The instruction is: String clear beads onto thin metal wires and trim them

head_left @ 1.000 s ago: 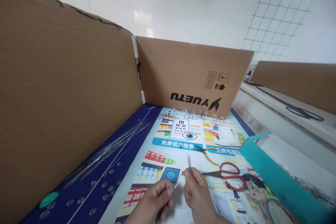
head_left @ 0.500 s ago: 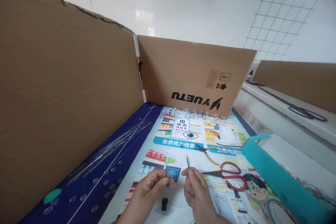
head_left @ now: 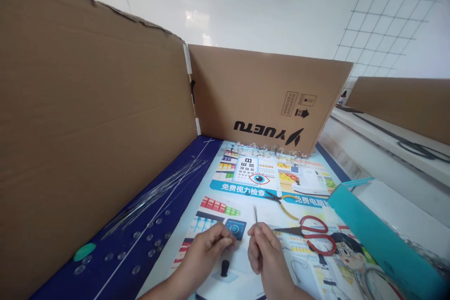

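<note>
My right hand [head_left: 265, 251] is closed around a small bundle of short thin wires [head_left: 255, 214], whose tips stick up above the fingers. Beside it, a short gap to the left, my left hand [head_left: 209, 249] is pinched shut at thumb and forefinger; whatever is between them is too small or hidden to make out. Red-handled scissors [head_left: 320, 236] lie just right of my right hand, blades pointing toward it. Farther back rest yellow-handled pliers [head_left: 287, 207]. The printed sheet [head_left: 211, 197] spreads beneath both hands.
Long thin wires [head_left: 154, 197] and several clear round beads or discs [head_left: 136, 270] lie on the blue surface at left, near a green disc [head_left: 84, 251]. Cardboard panels [head_left: 260, 89] stand left and behind. A teal box [head_left: 372, 234] with metal pieces is at right; small wire pieces [head_left: 270, 151] line the back.
The whole view has shifted slightly, so the table things appear a little farther right. Both hands keep nearly the same pose, with the wires still in the right one.
</note>
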The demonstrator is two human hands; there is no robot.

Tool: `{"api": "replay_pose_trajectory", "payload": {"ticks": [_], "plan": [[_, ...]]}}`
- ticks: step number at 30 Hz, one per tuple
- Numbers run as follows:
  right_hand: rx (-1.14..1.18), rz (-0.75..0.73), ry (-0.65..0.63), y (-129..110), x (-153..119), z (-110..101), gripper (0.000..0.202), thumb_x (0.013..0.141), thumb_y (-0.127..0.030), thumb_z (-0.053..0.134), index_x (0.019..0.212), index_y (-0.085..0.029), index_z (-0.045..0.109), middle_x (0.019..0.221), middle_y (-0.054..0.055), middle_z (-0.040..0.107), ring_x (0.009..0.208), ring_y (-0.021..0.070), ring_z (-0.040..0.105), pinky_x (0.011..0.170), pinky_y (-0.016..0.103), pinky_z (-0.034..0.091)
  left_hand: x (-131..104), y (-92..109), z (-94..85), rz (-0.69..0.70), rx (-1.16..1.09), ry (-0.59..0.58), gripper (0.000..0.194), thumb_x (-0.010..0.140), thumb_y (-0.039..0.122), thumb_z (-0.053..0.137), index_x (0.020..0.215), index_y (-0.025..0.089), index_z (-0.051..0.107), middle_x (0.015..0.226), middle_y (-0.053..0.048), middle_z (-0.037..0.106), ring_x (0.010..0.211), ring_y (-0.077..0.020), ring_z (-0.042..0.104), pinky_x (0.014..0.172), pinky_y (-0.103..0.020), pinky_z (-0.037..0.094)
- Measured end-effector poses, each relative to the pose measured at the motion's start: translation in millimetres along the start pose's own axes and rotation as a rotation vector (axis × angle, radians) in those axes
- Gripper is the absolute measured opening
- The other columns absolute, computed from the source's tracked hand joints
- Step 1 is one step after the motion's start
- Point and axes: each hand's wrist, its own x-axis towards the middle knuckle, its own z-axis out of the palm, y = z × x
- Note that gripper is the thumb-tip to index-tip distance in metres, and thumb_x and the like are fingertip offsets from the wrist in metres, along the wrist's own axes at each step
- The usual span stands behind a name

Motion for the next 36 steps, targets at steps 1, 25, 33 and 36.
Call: {"api": "replay_pose_trajectory", "payload": {"ticks": [1, 25, 33, 36], "plan": [[-0.015, 0.000, -0.004, -0.3, -0.2, 0.4, 0.029, 0.087, -0.046, 0.040, 0.082, -0.018, 0.048, 0.049, -0.009, 0.034, 0.036, 0.0037, 0.025, 0.035, 0.019, 0.014, 0.8, -0.8, -0.9, -0.006, 0.008, 0.011, 0.015, 0.080, 0.025, 0.049, 0.070, 0.017, 0.057, 0.068, -0.001, 0.061, 0.066, -0.0151, 0.053, 0.063, -0.023, 0.038], [-0.310, -0.029, -0.158, -4.6, -2.6, 1.6, 0.034, 0.087, -0.047, 0.038, 0.082, -0.016, 0.050, 0.040, -0.010, 0.035, 0.034, 0.0046, 0.025, 0.037, 0.019, 0.018, 11.5, -5.0, -12.1, -0.027, -0.077, 0.046, 0.020, 0.080, 0.034, 0.050, 0.071, 0.017, 0.052, 0.063, 0.002, 0.056, 0.056, -0.0113, 0.049, 0.057, -0.021, 0.038], [-0.285, -0.010, -0.051, -0.5, 0.1, 4.2, 0.038, 0.081, -0.056, 0.043, 0.079, -0.018, 0.049, 0.047, -0.008, 0.036, 0.037, 0.0055, 0.026, 0.037, 0.019, 0.018, 8.9, -1.1, -9.3, -0.016, -0.270, -0.006, 0.018, 0.078, 0.031, 0.055, 0.072, 0.014, 0.056, 0.070, -0.001, 0.059, 0.067, -0.0127, 0.051, 0.064, -0.023, 0.037], [-0.220, 0.023, 0.045, -3.5, 0.5, 2.6, 0.038, 0.079, -0.057, 0.046, 0.079, -0.019, 0.049, 0.049, -0.009, 0.025, 0.042, 0.0060, 0.020, 0.039, 0.019, 0.015, 7.1, -3.8, -4.9, -0.012, -0.232, -0.024, 0.017, 0.076, 0.029, 0.057, 0.069, 0.013, 0.057, 0.063, 0.000, 0.056, 0.060, -0.0110, 0.047, 0.059, -0.022, 0.035]]}}
